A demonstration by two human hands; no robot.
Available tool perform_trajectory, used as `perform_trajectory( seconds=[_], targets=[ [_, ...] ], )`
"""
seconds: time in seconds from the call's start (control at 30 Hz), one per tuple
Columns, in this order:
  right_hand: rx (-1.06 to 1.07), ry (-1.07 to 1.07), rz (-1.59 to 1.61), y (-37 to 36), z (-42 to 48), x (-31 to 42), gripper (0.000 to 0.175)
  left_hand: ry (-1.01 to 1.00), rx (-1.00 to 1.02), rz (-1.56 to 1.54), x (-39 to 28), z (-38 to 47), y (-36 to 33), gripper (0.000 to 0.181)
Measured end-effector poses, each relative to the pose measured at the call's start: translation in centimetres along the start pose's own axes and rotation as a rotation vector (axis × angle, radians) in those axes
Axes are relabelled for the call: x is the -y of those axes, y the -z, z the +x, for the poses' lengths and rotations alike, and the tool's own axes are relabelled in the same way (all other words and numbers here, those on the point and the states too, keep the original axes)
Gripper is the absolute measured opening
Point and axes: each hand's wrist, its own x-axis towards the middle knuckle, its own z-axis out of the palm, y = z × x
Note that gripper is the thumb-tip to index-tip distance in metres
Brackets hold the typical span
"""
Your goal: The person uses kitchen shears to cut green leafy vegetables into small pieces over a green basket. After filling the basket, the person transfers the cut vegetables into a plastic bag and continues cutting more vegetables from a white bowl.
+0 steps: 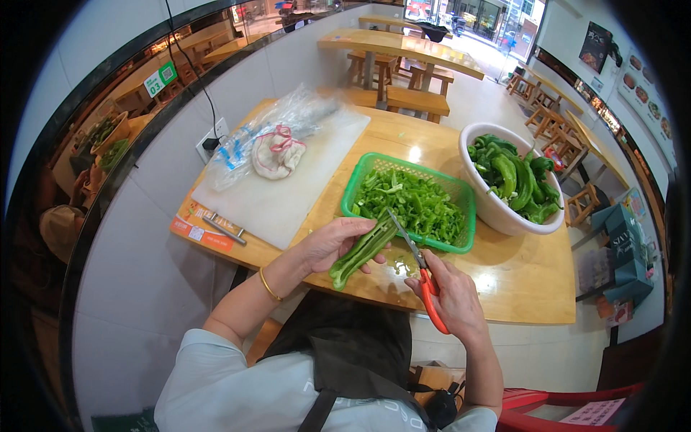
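A long green pepper (360, 254), slit open lengthwise with its pale inside showing, rests in my left hand (336, 243). My right hand (456, 297) grips scissors (430, 296) with orange-red handles. Their blades point up and away, right beside the pepper's far end; whether they touch it I cannot tell. Just beyond both hands stands a green plastic basket (468, 237) with chopped green pepper (415, 205) in it. To its right, a white plastic tub (480, 197) holds several whole green peppers (515, 175).
A white cutting board (291, 210) lies left on the wooden table (518, 281), under a clear plastic bag (232, 167) and a bunched cloth bag (278, 156) with red ties. A metal rod-like tool (225, 231) lies by its near edge. A red plastic chair (523, 402) stands at lower right.
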Motion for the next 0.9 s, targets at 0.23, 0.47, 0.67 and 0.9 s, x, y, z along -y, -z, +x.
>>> perform_trajectory(
  seconds=[0.23,0.47,0.67,0.9],
  targets=[
    [0.05,-0.01,-0.034,0.5,0.3,-0.7,0.057,0.124,0.008,0.146,-1.6,0.6,0.0,0.035],
    [0.107,-0.055,0.057,0.7,1.9,-0.5,0.049,0.151,-0.021,0.237,-2.7,1.5,0.0,0.032],
    [0.123,-0.039,-0.012,2.1,1.6,0.1,0.055,-0.057,-0.112,0.137,-2.9,1.4,0.4,0.027],
    [0.127,-0.025,-0.075,1.5,2.0,1.2,0.058,-0.133,-0.103,0.163,-2.3,1.6,0.0,0.024]
  ],
)
